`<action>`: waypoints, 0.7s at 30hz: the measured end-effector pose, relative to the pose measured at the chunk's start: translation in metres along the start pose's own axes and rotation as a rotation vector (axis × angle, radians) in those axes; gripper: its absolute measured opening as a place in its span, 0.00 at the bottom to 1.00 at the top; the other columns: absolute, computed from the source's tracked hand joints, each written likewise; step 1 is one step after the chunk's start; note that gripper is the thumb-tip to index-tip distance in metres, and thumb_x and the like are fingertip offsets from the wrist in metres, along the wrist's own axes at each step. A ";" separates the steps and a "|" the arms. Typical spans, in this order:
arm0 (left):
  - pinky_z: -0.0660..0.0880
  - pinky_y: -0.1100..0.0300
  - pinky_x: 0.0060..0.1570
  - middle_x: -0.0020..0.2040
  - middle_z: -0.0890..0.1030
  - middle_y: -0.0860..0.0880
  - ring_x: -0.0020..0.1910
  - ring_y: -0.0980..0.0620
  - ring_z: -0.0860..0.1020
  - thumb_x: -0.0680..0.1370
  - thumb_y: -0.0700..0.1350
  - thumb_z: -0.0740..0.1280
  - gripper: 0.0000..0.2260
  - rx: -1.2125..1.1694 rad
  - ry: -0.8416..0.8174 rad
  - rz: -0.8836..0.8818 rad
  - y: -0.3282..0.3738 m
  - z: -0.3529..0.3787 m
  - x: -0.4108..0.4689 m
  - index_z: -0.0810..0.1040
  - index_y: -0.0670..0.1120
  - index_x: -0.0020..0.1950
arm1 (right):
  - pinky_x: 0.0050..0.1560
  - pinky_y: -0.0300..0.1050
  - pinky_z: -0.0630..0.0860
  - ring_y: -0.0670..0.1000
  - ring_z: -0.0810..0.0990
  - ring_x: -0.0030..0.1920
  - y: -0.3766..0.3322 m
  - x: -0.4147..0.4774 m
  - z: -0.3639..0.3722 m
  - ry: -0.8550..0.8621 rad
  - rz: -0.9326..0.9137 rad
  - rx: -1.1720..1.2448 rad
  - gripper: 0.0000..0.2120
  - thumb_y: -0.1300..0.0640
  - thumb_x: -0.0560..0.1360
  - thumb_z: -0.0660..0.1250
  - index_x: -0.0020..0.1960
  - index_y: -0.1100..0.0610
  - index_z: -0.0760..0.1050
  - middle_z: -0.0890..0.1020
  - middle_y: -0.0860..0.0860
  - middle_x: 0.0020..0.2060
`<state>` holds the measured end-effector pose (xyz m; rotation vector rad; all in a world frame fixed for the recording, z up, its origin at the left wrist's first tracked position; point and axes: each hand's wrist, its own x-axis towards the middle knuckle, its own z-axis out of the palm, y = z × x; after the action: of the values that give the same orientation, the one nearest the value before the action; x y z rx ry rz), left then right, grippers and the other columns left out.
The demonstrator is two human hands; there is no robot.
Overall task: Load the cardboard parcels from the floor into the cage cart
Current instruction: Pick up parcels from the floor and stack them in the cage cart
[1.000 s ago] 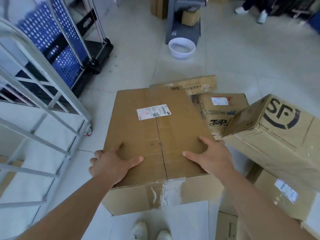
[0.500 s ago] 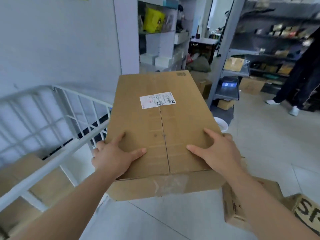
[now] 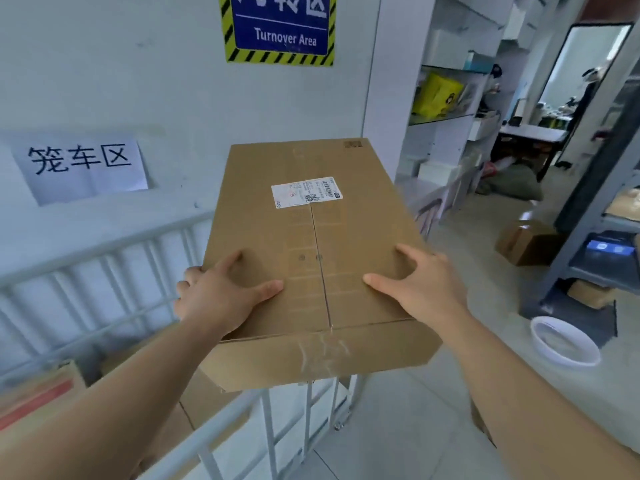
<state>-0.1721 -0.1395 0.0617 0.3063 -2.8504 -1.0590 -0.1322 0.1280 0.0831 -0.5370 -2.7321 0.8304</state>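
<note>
Raised higher, the brown taped box (image 3: 277,220) now hangs above the cart (image 3: 104,252). My left hand (image 3: 218,296) and right hand (image 3: 426,285) grip its sides, thumbs on top.

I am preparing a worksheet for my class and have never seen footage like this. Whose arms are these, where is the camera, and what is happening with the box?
No machine here: the arms are a person's, and the one camera sits on their head, looking forward and down, so you see what they see. The left hand and right hand grip a large cardboard parcel by its near sides, thumbs on top, holding it in the air. A white shipping label is stuck on its top. Below, to the left, stands the cage cart, made of white metal bars, with other cardboard boxes inside. A white basin sits on the floor at the right.
</note>
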 end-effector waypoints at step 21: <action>0.66 0.46 0.64 0.67 0.65 0.42 0.67 0.40 0.63 0.61 0.72 0.70 0.42 0.014 0.114 -0.563 -0.125 0.028 0.200 0.62 0.65 0.72 | 0.59 0.50 0.71 0.55 0.72 0.62 -0.139 0.220 0.253 -0.488 -0.330 -0.113 0.44 0.27 0.59 0.68 0.71 0.41 0.64 0.69 0.53 0.64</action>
<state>-0.3518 -0.2576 -0.0392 1.1797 -2.7264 -1.0449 -0.4517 -0.0116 -0.0170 0.1262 -3.1906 0.8070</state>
